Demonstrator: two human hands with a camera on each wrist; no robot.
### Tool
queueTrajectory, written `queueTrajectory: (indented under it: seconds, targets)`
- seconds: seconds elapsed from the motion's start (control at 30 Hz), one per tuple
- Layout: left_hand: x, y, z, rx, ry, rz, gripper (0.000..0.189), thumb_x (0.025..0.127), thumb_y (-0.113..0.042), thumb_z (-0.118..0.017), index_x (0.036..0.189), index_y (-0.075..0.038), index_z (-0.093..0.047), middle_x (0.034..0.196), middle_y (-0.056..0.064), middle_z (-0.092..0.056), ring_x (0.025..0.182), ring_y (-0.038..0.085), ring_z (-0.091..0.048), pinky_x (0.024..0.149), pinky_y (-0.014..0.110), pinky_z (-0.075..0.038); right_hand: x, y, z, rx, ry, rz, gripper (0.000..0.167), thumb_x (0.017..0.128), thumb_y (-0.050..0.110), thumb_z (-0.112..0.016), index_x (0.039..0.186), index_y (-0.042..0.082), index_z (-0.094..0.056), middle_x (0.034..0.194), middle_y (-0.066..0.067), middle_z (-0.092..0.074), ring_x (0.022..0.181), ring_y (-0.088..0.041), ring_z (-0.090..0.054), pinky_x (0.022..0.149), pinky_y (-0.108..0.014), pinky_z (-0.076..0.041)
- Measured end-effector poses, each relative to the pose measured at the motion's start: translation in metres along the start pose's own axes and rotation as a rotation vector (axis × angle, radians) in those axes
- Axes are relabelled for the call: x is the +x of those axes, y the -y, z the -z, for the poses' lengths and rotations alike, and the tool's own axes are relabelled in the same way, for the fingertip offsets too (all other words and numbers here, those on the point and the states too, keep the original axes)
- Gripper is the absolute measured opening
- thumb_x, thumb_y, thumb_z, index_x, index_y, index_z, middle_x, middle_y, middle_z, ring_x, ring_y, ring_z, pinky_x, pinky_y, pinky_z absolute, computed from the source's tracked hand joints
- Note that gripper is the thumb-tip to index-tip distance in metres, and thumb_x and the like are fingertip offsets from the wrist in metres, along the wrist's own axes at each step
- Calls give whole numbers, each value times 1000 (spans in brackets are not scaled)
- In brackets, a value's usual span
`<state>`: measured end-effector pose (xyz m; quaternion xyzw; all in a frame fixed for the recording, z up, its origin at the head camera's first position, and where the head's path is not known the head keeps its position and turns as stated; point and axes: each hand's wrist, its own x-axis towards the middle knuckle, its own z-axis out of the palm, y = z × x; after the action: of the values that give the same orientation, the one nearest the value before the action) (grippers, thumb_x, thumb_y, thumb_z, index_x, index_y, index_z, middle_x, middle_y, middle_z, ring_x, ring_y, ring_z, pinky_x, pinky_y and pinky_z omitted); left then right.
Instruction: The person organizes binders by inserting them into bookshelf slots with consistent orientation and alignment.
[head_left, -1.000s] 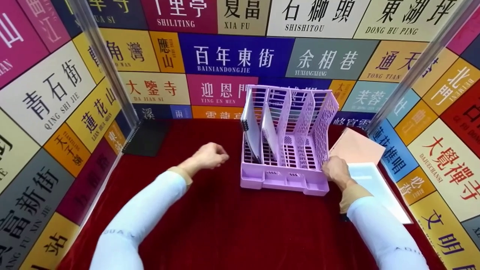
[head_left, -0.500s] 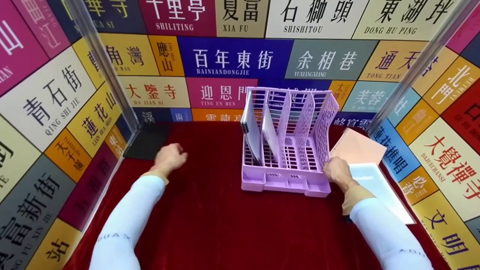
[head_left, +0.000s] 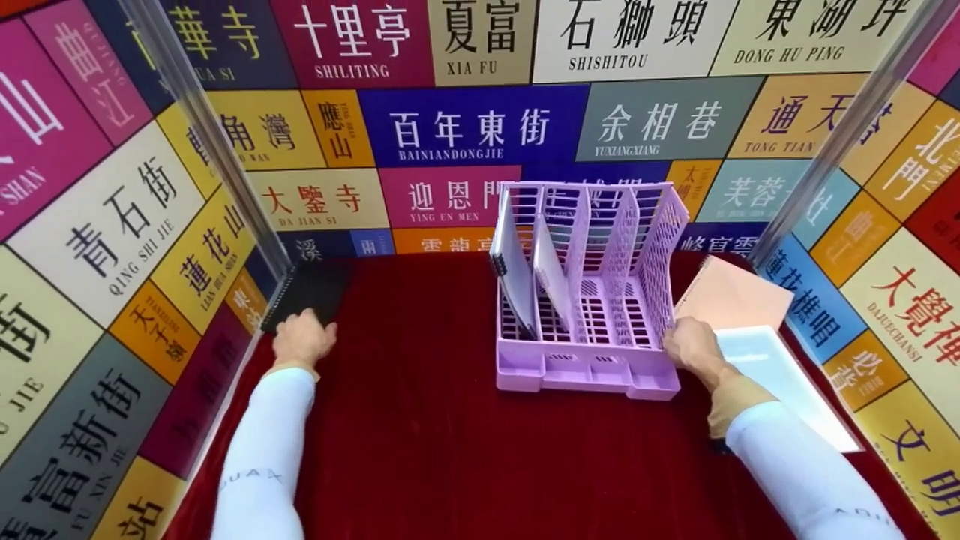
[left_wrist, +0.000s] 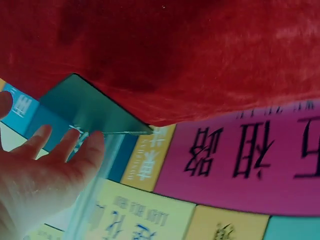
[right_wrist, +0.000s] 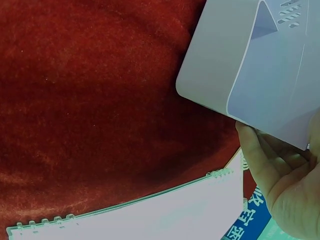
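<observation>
My left hand (head_left: 304, 337) reaches the near edge of a black spiral notebook (head_left: 311, 289), which lies in the back left corner. In the left wrist view its fingers are spread and fairly straight, overlapping the dark notebook cover (left_wrist: 90, 105). My right hand (head_left: 697, 349) grips the lower right side of a purple file rack (head_left: 592, 375). From the right wrist, the fingers (right_wrist: 257, 155) show against the rack's outer edge. Two spiral notebooks lean inside the rack: one (head_left: 514, 262) in the leftmost slot, a paler one (head_left: 551, 277) in the slot beside it.
Right of the rack lie a peach spiral notebook (head_left: 735, 292) and a white notebook (head_left: 780, 382) that overlaps it. Red velvet cloth (head_left: 450, 465) covers the table. Sign-printed walls (head_left: 472, 124) and metal corner poles (head_left: 217, 142) enclose the back and sides.
My left hand has travelled left from beside the rack to the black notebook. The right hand keeps its place on the rack's side. The head view has shifted slightly.
</observation>
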<state>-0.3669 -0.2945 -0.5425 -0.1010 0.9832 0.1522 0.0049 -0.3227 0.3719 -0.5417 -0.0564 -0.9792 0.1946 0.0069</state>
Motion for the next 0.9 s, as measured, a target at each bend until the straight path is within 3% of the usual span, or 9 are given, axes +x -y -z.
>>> queueTrajectory:
  seconds: [0.17,0.4,0.73,0.9]
  targets:
    - [4,8,-9,-79,22,85,59,83,-45,-50,120,1,-45,116,31,-47,103,48,-44,80,56,-39,0,-5,4,-7,9,10,25,84,17,-42,74,-1,-56,72,-18,-58,64,-31,-54,59,-45,-44]
    - [15,15,-14,-136,29,190,50,80,-39,-52,114,-2,-50,116,29,-49,101,44,-48,75,53,-43,-1,0,0,-7,14,25,25,85,16,-42,74,-1,-56,71,-17,-58,63,-30,-54,59,-45,-44]
    - [32,9,-22,-74,-15,175,40,80,-22,-49,114,-1,-50,117,27,-46,105,47,-39,79,63,-32,1,-1,-4,-22,-66,94,24,83,14,-44,64,3,-54,65,-16,-57,60,-31,-53,57,-48,-43]
    - [39,12,-25,-37,-15,119,41,80,-21,-51,115,0,-48,116,29,-45,104,49,-38,77,63,-33,1,-2,-4,-5,-53,84,22,83,13,-45,68,2,-56,67,-16,-58,62,-31,-54,59,-49,-44]
